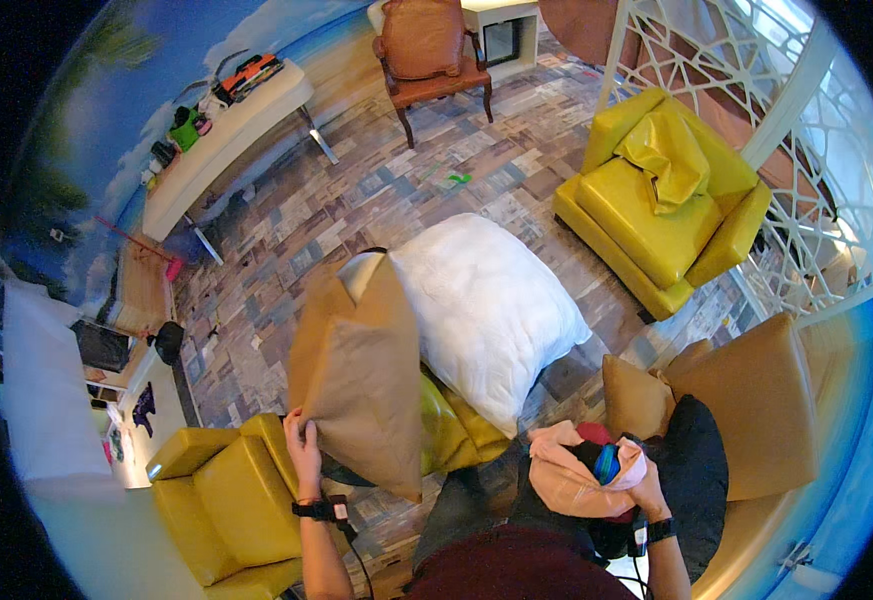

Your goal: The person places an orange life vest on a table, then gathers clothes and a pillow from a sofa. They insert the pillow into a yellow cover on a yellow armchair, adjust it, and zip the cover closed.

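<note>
My left hand [303,450] grips the left edge of a large tan cushion cover [361,360], which stands up in front of me. At its top a gap shows a pale inside and a dark rim. Against its right side leans a big white pillow [485,300]. A crumpled yellow cover [459,427] lies beneath them, partly hidden. My right hand [648,491] holds the rim of a peach-coloured plastic bag [567,480] near my lap. Inside its mouth a blue rolled item [606,465] and something dark show.
Yellow armchairs stand at right [639,217] and lower left [237,502]. To my right are a tan seat [759,420], a small tan cushion [635,394] and a dark cushion [695,480]. Farther off are a brown chair [432,86], a laden white table [234,142] and a lattice screen [796,150].
</note>
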`<state>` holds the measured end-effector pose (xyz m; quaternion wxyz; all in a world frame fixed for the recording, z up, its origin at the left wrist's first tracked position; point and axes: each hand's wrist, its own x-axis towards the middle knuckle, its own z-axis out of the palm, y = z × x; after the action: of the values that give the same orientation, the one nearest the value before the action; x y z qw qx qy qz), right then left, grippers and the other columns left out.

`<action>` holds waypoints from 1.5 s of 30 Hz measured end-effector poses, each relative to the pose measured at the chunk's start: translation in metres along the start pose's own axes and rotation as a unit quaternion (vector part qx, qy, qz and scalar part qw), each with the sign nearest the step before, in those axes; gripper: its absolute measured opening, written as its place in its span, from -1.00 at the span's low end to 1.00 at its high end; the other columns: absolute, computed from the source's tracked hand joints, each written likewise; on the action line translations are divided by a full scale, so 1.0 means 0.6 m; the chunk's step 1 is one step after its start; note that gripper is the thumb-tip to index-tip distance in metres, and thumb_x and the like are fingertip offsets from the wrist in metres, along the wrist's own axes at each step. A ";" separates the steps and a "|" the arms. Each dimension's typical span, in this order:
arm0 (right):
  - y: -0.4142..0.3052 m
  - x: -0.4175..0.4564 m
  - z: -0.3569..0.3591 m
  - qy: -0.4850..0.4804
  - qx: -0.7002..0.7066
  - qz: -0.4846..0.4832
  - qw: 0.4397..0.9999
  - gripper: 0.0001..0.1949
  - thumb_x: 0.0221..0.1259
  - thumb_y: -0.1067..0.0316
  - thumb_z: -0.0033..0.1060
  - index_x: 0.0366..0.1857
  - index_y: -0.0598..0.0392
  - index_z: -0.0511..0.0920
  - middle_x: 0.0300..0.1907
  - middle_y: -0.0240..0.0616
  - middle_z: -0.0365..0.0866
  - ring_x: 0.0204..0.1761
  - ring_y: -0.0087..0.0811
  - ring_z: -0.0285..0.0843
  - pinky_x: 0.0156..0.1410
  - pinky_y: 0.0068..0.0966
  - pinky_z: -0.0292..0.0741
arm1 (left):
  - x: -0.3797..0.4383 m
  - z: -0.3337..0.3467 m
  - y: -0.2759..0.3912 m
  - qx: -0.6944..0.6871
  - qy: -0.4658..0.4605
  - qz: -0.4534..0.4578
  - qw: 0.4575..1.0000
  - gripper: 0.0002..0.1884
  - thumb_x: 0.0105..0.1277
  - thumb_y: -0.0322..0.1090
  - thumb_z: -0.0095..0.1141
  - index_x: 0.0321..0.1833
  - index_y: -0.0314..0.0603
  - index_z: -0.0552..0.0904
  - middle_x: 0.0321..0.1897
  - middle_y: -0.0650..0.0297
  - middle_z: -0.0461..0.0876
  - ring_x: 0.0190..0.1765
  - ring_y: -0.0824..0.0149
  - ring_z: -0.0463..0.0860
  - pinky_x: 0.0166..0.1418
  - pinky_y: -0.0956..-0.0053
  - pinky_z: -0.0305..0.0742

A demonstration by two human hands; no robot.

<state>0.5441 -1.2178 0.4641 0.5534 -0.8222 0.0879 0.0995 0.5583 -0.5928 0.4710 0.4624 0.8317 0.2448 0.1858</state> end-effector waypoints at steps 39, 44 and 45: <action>0.017 0.301 -0.343 0.274 0.089 0.014 0.957 -0.44 0.02 0.29 0.57 0.15 0.19 0.58 -0.01 -0.25 0.72 0.00 -0.48 0.64 0.15 -0.47 0.54 | 0.097 0.680 0.136 0.391 -0.358 0.035 0.847 0.02 0.10 -0.18 0.46 0.60 -0.03 0.11 0.17 -0.11 0.55 0.14 -0.15 0.60 0.11 0.07 0.58; -0.057 0.487 -0.370 0.219 0.044 0.036 0.974 -0.36 -0.14 0.30 0.62 0.14 0.20 0.56 -0.06 -0.28 0.71 -0.02 -0.48 0.63 0.11 -0.45 0.56 | 0.151 0.797 0.127 0.433 -0.419 -0.085 0.794 -0.22 0.09 -0.12 0.40 0.38 -0.08 0.36 0.14 -0.23 0.52 0.11 -0.22 0.59 0.16 0.05 0.57; -0.073 0.525 -0.377 0.206 0.015 0.031 0.978 -0.34 -0.16 0.30 0.63 0.15 0.20 0.55 -0.05 -0.27 0.70 -0.01 -0.47 0.63 0.12 -0.44 0.56 | 0.159 0.817 0.124 0.437 -0.419 -0.116 0.787 -0.25 0.09 -0.08 0.39 0.35 -0.09 0.39 0.15 -0.26 0.50 0.11 -0.24 0.59 0.17 0.04 0.57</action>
<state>0.8741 -1.4221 0.5043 0.5326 -0.8134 0.2268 -0.0565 0.9158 -0.9035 0.2964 0.1247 0.9063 0.1764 -0.3632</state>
